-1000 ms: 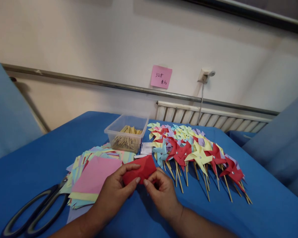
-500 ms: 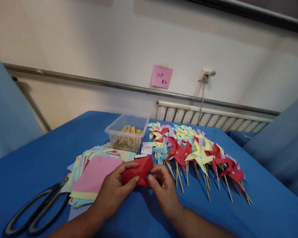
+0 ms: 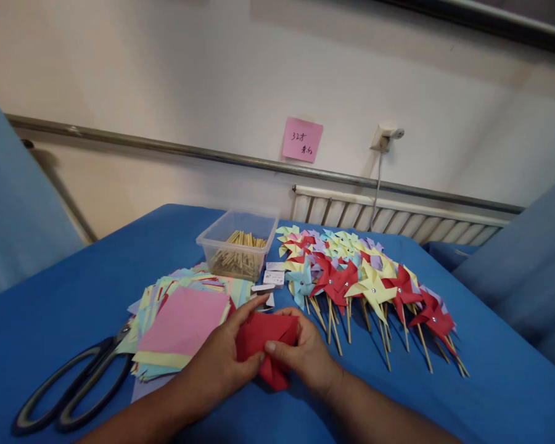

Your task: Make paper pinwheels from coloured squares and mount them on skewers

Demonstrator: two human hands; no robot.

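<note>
Both hands meet at the near middle of the blue table [image 3: 74, 290], pinching a folded red paper [image 3: 267, 339] between them. The left hand [image 3: 219, 364] grips its left edge, thumb on top and fingers curled under; the right hand [image 3: 305, 354] closes on its right side, thumb pressed across the sheet. A lower corner of the red paper points toward 6 o'clock, just above the cloth.

At 9 o'clock from the hands lies a fanned stack of coloured paper squares [image 3: 182, 320], a pink sheet uppermost. Black-handled scissors [image 3: 69, 391] lie at 8 o'clock, blades touching the stack's edge. At 12 o'clock stands a clear plastic tub [image 3: 238, 246] filled with wooden sticks [image 3: 238, 256], with a few small white tags [image 3: 271, 280] between it and the hands. From 1 to 3 o'clock spreads a row of finished pinwheels [image 3: 370, 277] in red, yellow, blue and purple, overlapping one another. A pink sticky note [image 3: 302, 140] hangs on the wall at 12 o'clock, above a radiator [image 3: 388, 216]
</note>
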